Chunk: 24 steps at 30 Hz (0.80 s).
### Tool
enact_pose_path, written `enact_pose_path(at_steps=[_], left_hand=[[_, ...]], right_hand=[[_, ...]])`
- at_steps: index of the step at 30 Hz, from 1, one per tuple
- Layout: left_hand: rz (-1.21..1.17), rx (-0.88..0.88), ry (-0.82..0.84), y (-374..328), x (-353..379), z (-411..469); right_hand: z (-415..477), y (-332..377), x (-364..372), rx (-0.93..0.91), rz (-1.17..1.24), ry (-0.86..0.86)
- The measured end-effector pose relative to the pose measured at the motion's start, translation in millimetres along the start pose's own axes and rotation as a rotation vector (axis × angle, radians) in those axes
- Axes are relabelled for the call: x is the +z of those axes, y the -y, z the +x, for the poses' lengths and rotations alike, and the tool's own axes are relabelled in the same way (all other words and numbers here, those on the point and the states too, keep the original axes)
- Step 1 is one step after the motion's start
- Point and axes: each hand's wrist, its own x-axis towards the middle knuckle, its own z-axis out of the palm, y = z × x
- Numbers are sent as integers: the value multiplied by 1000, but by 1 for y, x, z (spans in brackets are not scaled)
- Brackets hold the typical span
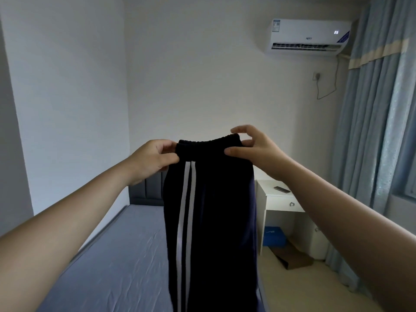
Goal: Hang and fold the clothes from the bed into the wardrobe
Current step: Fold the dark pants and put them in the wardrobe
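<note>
1. Bedroom: blue-sheeted bed (112, 255), white nightstand (279, 199) beside it, air conditioner (306, 37) mounted high.
2. Black trousers (213, 221) with two white side stripes hang over the bed, held by the elastic waistband (209, 140).
3. Waistband's left end: pinched by left hand (150, 161), thumb against fingers.
4. Right end: pinched by right hand (254, 149), thumb in front, index finger lifted clear.

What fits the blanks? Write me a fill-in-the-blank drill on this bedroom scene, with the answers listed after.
1. The left hand and the right hand hold the dark trousers up by the ____.
2. Two ____ stripes run down the trousers.
3. The trousers hang over the blue-sheeted ____.
Missing words: waistband; white; bed.
</note>
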Motion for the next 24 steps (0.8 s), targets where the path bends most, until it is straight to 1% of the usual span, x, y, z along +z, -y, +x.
enact_pose_path(at_steps=[2,5,7,10,11,14,16,19,21,24], left_hand=[[-103,-86,63,1,1,2],[-94,-177,157,-5,1,3],[30,-157,175,-15,1,5],[381,-63,84,-28,3,10],[424,-24,80,-31,3,12],[343,48,152,-35,2,15],[265,66,121,-32,-1,16],[202,75,59,-29,-5,18],[305,52,55,-29,-6,20],[634,32,61,-32,-9,23]], right_hand=[[1,-6,4,57,51,-9],[6,-5,9,15,43,-10],[9,-1,13,-28,30,-39],[11,5,19,-68,-5,-45],[11,6,19,-80,-11,-44],[7,0,19,-95,50,-20],[-2,-17,18,-55,63,30],[-22,-56,18,47,-66,51],[-30,-74,20,63,-66,-2],[-28,-79,30,35,-102,-50]])
